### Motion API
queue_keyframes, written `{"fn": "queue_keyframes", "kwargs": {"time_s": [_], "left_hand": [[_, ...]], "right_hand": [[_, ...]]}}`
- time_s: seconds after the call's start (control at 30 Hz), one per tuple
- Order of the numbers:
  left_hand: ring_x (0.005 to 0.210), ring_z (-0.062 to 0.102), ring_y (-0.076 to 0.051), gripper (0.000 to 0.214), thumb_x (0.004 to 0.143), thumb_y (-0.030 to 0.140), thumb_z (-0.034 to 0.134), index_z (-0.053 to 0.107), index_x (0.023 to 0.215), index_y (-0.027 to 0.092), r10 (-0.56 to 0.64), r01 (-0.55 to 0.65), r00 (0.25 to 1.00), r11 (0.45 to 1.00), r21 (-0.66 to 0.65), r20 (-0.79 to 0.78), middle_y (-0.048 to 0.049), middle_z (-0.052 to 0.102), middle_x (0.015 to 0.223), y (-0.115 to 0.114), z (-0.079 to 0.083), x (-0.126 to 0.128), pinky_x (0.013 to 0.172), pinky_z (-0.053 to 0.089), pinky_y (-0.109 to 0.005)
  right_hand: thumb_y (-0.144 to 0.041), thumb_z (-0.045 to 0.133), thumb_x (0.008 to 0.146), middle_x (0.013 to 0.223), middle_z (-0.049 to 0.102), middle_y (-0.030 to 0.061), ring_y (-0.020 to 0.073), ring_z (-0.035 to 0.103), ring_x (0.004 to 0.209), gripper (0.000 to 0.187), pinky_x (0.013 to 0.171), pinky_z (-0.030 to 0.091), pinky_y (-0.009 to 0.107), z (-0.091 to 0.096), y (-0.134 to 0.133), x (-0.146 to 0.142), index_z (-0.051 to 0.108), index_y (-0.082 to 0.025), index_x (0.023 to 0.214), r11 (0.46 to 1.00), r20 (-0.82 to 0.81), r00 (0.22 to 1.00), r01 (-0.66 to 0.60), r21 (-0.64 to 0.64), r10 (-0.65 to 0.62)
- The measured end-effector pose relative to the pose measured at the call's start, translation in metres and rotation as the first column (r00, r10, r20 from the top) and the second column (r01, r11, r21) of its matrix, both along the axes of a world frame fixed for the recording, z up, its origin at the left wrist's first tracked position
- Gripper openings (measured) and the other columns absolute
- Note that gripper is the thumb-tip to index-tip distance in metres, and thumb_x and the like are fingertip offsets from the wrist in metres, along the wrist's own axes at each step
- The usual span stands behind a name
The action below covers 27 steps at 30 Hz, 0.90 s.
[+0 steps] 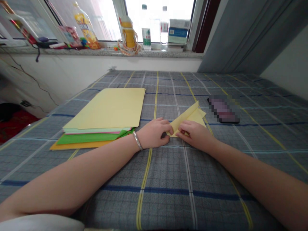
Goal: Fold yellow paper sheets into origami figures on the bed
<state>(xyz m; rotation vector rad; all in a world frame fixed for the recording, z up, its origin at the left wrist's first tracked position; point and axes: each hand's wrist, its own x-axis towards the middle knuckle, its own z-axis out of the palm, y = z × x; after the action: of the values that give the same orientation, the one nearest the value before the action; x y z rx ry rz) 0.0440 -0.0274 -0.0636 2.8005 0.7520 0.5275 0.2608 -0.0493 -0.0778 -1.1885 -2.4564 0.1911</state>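
Paper, folded, yellow (195, 118): one piece, located directly at the fingertips of both hands, on a checked cloth (166, 179). A long raised flap is shown along its far side, slanting up and away from the left fingers; a pointed corner is seen beyond the right fingers.

Left hand (156, 132): fingers bent, thumb and forefinger set slightly apart at the paper's left end, which is touched by the forefinger (whether it is pinched cannot be told). A silver bracelet (138, 141) is worn at the wrist.

Right hand (196, 134): fingers curled, thumb and forefinger nearly closed, the paper's near part being held between them just beside the left fingers.

Paper stack (110, 107): laid to the left of the left fingers and extending beyond them; topped by yellow sheets, with pale green, pink, bright green and orange edges exposed below.

Phone (223, 110): laid flat beyond the right fingers and to their right, screen blurred into blocks.

Windowsill (154, 54): placed well beyond both sets of fingers, lined with bottles (85, 27) and boxes (178, 33).
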Motion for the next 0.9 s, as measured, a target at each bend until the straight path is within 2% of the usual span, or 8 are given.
{"fn": "queue_keyframes", "kwargs": {"time_s": [0.27, 0.43, 0.57, 0.9], "left_hand": [[0.085, 0.057, -0.017, 0.021, 0.074, 0.006, 0.054, 0.061, 0.092, 0.015, -0.024, 0.024, 0.999, 1.000, -0.009, 0.020, -0.0038, 0.065, 0.090, 0.0019, -0.0007, -0.0028, 0.083, 0.046, -0.031], [0.084, 0.055, -0.018, 0.026, 0.080, 0.008, 0.051, 0.063, 0.100, 0.017, -0.083, 0.085, 0.996, 0.993, 0.083, -0.025, -0.0047, 0.064, 0.090, 0.0023, 0.0007, -0.0053, 0.081, 0.046, -0.030], [0.082, 0.057, -0.017, 0.024, 0.084, 0.011, 0.047, 0.065, 0.098, 0.018, -0.085, 0.093, 0.995, 0.985, 0.147, -0.057, -0.0050, 0.065, 0.089, 0.0028, 0.0012, -0.0062, 0.078, 0.047, -0.030], [0.078, 0.056, -0.017, 0.030, 0.085, 0.015, 0.049, 0.070, 0.104, 0.025, -0.122, 0.147, 0.984, 0.969, 0.201, -0.129, -0.0052, 0.060, 0.085, 0.0053, 0.0011, -0.0085, 0.077, 0.048, -0.031]], "right_hand": [[-0.024, 0.056, 0.086, 0.066, 0.050, -0.0023, 0.0128, 0.046, 0.064, 0.023, 0.059, 0.031, 0.027, -0.0035, 0.0047, -0.0013, 0.043, -0.020, 0.067, 0.997, -0.051, 0.999, 0.001, -0.073, -0.005], [-0.021, 0.056, 0.083, 0.063, 0.048, -0.0030, 0.0121, 0.043, 0.060, 0.024, 0.057, 0.029, 0.027, -0.0044, 0.0053, -0.0025, 0.041, -0.021, 0.064, 0.997, -0.076, 0.997, 0.018, -0.074, -0.023], [-0.021, 0.056, 0.083, 0.063, 0.047, -0.0028, 0.0123, 0.043, 0.061, 0.025, 0.058, 0.030, 0.027, -0.0057, 0.0055, -0.0021, 0.040, -0.021, 0.065, 0.998, -0.070, 0.997, 0.017, -0.059, -0.021], [-0.021, 0.057, 0.082, 0.062, 0.048, -0.0029, 0.0118, 0.043, 0.060, 0.024, 0.056, 0.030, 0.027, -0.0058, 0.0053, -0.0027, 0.040, -0.021, 0.064, 0.996, -0.085, 0.995, 0.045, -0.073, -0.051]]}}
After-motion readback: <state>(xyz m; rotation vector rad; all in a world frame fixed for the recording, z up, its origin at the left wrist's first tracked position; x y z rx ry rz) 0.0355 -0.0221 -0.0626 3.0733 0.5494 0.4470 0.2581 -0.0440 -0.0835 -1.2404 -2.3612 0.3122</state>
